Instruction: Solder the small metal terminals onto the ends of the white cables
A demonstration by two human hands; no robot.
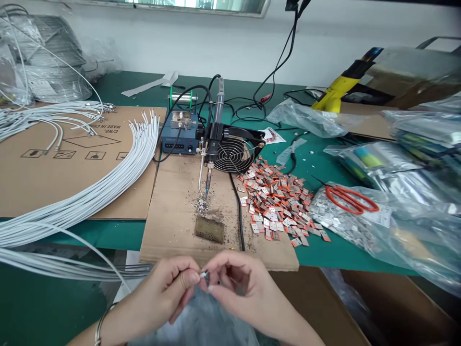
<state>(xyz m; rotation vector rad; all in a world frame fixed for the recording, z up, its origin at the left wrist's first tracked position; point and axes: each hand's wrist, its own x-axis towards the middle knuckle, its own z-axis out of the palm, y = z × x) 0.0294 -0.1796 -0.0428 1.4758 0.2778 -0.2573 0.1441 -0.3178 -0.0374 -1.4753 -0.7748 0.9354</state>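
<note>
Near the bottom centre, my left hand [173, 288] pinches the end of a white cable [204, 275] between thumb and forefinger. My right hand [237, 283] meets it there, its thumb and fingertips closed round the cable's tip; the small detail between them is too small to tell. Just beyond both hands, a brown sponge [209, 229] lies on a cardboard sheet [173, 206]. Above the sponge, a soldering iron [215, 139] hangs tip down in a holder, with a thin metal tube beside it.
A bundle of white cables [118, 175] curves across the left. Behind stand a blue soldering unit [180, 142] and a black fan [234, 154]. Right of centre lie a pile of small orange-edged metal pieces [277, 197], red-handled scissors [351, 199], plastic bags [389, 168] and a yellow tool [334, 91].
</note>
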